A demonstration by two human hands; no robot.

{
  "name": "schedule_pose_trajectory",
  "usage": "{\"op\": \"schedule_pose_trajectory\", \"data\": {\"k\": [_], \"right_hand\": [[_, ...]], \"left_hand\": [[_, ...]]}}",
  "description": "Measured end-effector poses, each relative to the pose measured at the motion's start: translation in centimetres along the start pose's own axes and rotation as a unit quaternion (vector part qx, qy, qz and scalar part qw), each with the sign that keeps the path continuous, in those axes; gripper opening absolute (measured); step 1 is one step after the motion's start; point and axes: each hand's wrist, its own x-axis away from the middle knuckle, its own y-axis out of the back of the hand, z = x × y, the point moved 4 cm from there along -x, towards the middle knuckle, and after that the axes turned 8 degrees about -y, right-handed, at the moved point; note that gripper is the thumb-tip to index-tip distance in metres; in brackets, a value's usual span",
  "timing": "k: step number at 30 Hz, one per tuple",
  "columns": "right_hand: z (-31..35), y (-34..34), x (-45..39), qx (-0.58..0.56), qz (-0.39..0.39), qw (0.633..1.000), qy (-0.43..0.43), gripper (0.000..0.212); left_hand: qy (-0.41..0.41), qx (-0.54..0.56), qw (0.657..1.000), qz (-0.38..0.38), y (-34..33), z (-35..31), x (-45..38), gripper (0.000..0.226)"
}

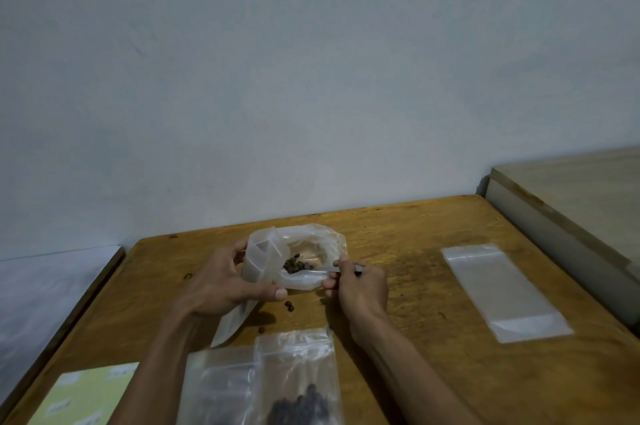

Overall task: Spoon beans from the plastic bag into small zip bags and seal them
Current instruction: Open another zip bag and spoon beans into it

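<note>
Left hand (pixel 221 282) grips zip bag (pixel 261 263), mouth facing right. Right hand (pixel 358 284) pinches spoon (pixel 341 271), axis left-right, bowl among beans (pixel 297 265) in plastic bag (pixel 311 251).

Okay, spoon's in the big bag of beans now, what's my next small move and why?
Probably lift the spoon out level and tip it into the small zip bag your left hand holds open. Its bowl sits among the beans, and a few loose beans already lie on the table.
</note>
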Motion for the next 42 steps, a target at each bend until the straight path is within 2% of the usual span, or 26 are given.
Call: {"op": "schedule_pose_trajectory", "data": {"k": [3,7,12,16,18,20,22,23,26,28,31,35,39,42], "right_hand": [[0.2,0.3,0.0,0.006,0.003,1.000,0.023,0.019],[1.2,0.8,0.1,-0.027,0.009,0.999,0.030,0.019],[3.9,1.4,0.9,-0.040,0.013,0.997,0.068,0.018],[6.1,1.1,2.8,-0.020,0.051,0.992,0.112,0.021],[6.6,0.4,4.3,0.055,0.081,0.980,0.173,0.021],[6.6,-0.5,5.6,0.157,0.095,0.941,0.284,0.020],[6.5,-0.8,6.2,0.208,0.072,0.894,0.390,0.018],[6.5,-0.6,6.1,0.204,0.051,0.890,0.406,0.018],[5.8,0.8,4.4,0.168,-0.018,0.919,0.355,0.020],[4.9,1.1,3.2,0.195,-0.048,0.926,0.320,0.020],[3.1,1.1,1.8,0.239,-0.059,0.929,0.275,0.018],[1.6,1.5,1.1,0.278,-0.035,0.932,0.229,0.017],[2.4,1.7,1.6,0.313,-0.026,0.925,0.215,0.029],[4.4,1.2,3.7,0.340,-0.051,0.893,0.291,0.040]], "left_hand": [[0.024,-0.034,0.999,0.003,0.3,1.3,-0.1,0.097],[0.076,-0.089,0.993,0.019,0.7,2.9,-0.5,0.112],[0.073,-0.102,0.992,-0.005,0.1,2.8,-0.8,0.093],[0.080,-0.101,0.992,-0.015,-0.2,2.5,-1.0,0.097],[0.082,-0.096,0.992,-0.019,-0.3,2.4,-1.1,0.097],[0.076,-0.094,0.993,-0.021,-0.3,2.1,-1.2,0.092],[0.067,-0.081,0.994,-0.027,-0.3,1.9,-1.2,0.092],[0.066,-0.077,0.994,-0.031,-0.2,1.8,-1.0,0.093],[0.071,-0.077,0.994,-0.044,-0.3,1.8,-0.7,0.102],[0.071,-0.076,0.994,-0.046,-0.4,1.8,-0.6,0.109],[0.068,-0.078,0.994,-0.043,-0.4,1.5,-0.9,0.109],[0.058,-0.085,0.994,-0.034,-0.3,1.3,-1.3,0.111],[0.045,-0.096,0.993,-0.046,0.0,1.1,-0.6,0.113],[0.015,-0.091,0.990,-0.106,0.6,0.7,0.5,0.113]]}}
